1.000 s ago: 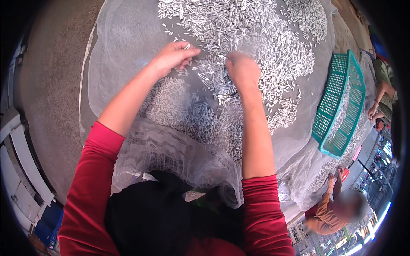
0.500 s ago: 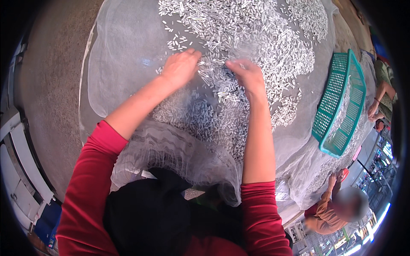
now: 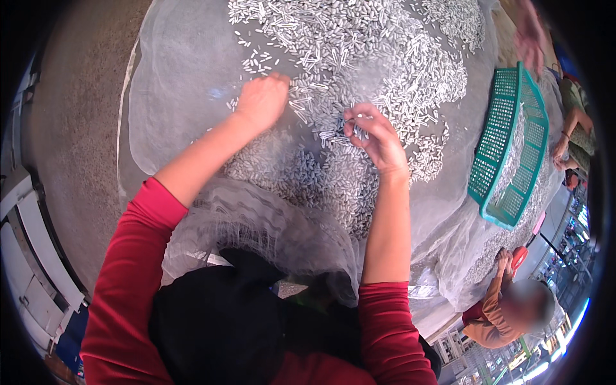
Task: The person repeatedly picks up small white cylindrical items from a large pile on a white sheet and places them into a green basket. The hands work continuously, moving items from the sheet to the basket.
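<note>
Left hand: I see the left hand (image 3: 262, 102) back-up over the left edge of the pile, fingers curled down; can't tell if they pinch anything.
Right hand: right hand (image 3: 380, 138) sits above the middle of the pile, fingers bent toward the thumb, with a gap inside the curl; from my feed can't tell if a piece is pinched.
Pieces: small silvery-white oblong pieces (image 3: 346, 38), heaped beyond, between and below both hands; a few loose ones lie just beyond the left hand.
Surface: white netting (image 3: 170, 90) spread over the grey tabletop (image 3: 130, 160), bunched at the near side.
Basket: teal perforated basket (image 3: 493, 128) right of the pile, tilted in my view, more pieces inside.
Others: blurred hand (image 3: 530, 40) over the basket's far end; co-worker in brown (image 3: 493, 321) lower right, hands at a red object (image 3: 519, 258).
</note>
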`<state>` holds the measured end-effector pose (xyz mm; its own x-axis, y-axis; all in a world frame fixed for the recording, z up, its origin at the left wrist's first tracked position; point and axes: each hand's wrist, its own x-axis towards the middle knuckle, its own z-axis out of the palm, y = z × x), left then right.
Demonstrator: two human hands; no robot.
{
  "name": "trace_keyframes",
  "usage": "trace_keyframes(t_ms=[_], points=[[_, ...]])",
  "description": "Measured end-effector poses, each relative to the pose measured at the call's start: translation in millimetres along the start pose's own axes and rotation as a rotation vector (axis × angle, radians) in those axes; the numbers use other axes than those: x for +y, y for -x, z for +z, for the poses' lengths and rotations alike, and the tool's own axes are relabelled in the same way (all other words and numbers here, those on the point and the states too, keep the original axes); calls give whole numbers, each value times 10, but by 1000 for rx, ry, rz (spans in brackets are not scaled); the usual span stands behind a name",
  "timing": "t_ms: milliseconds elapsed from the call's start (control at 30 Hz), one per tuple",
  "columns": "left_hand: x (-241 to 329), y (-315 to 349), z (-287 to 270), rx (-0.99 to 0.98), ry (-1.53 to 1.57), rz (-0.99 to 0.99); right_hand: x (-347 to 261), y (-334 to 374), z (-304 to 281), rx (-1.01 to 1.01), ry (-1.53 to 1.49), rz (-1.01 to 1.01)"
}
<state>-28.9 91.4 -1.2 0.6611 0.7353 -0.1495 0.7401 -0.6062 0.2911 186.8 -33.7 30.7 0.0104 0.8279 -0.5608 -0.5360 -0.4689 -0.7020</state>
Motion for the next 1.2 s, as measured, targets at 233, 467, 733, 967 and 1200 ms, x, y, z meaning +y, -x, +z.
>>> trace_keyframes(t_ms=[233,467,733,967,1200], points=[[-360,-74,-188,-387,735,-250,180,-539,533,141,1339,-343],[-570,193,-451,-831,1850,-158,64,-459,553,33,839,-176],[-375,134,-434,-750,1852,-40,96,-317,381,141,427,51],[-239,-104,-236,-578,1254,-316,327,-612,671,428,1408,-135],[-2,63,-90,-90,478,35,208,-348,315,120,576,-65]])
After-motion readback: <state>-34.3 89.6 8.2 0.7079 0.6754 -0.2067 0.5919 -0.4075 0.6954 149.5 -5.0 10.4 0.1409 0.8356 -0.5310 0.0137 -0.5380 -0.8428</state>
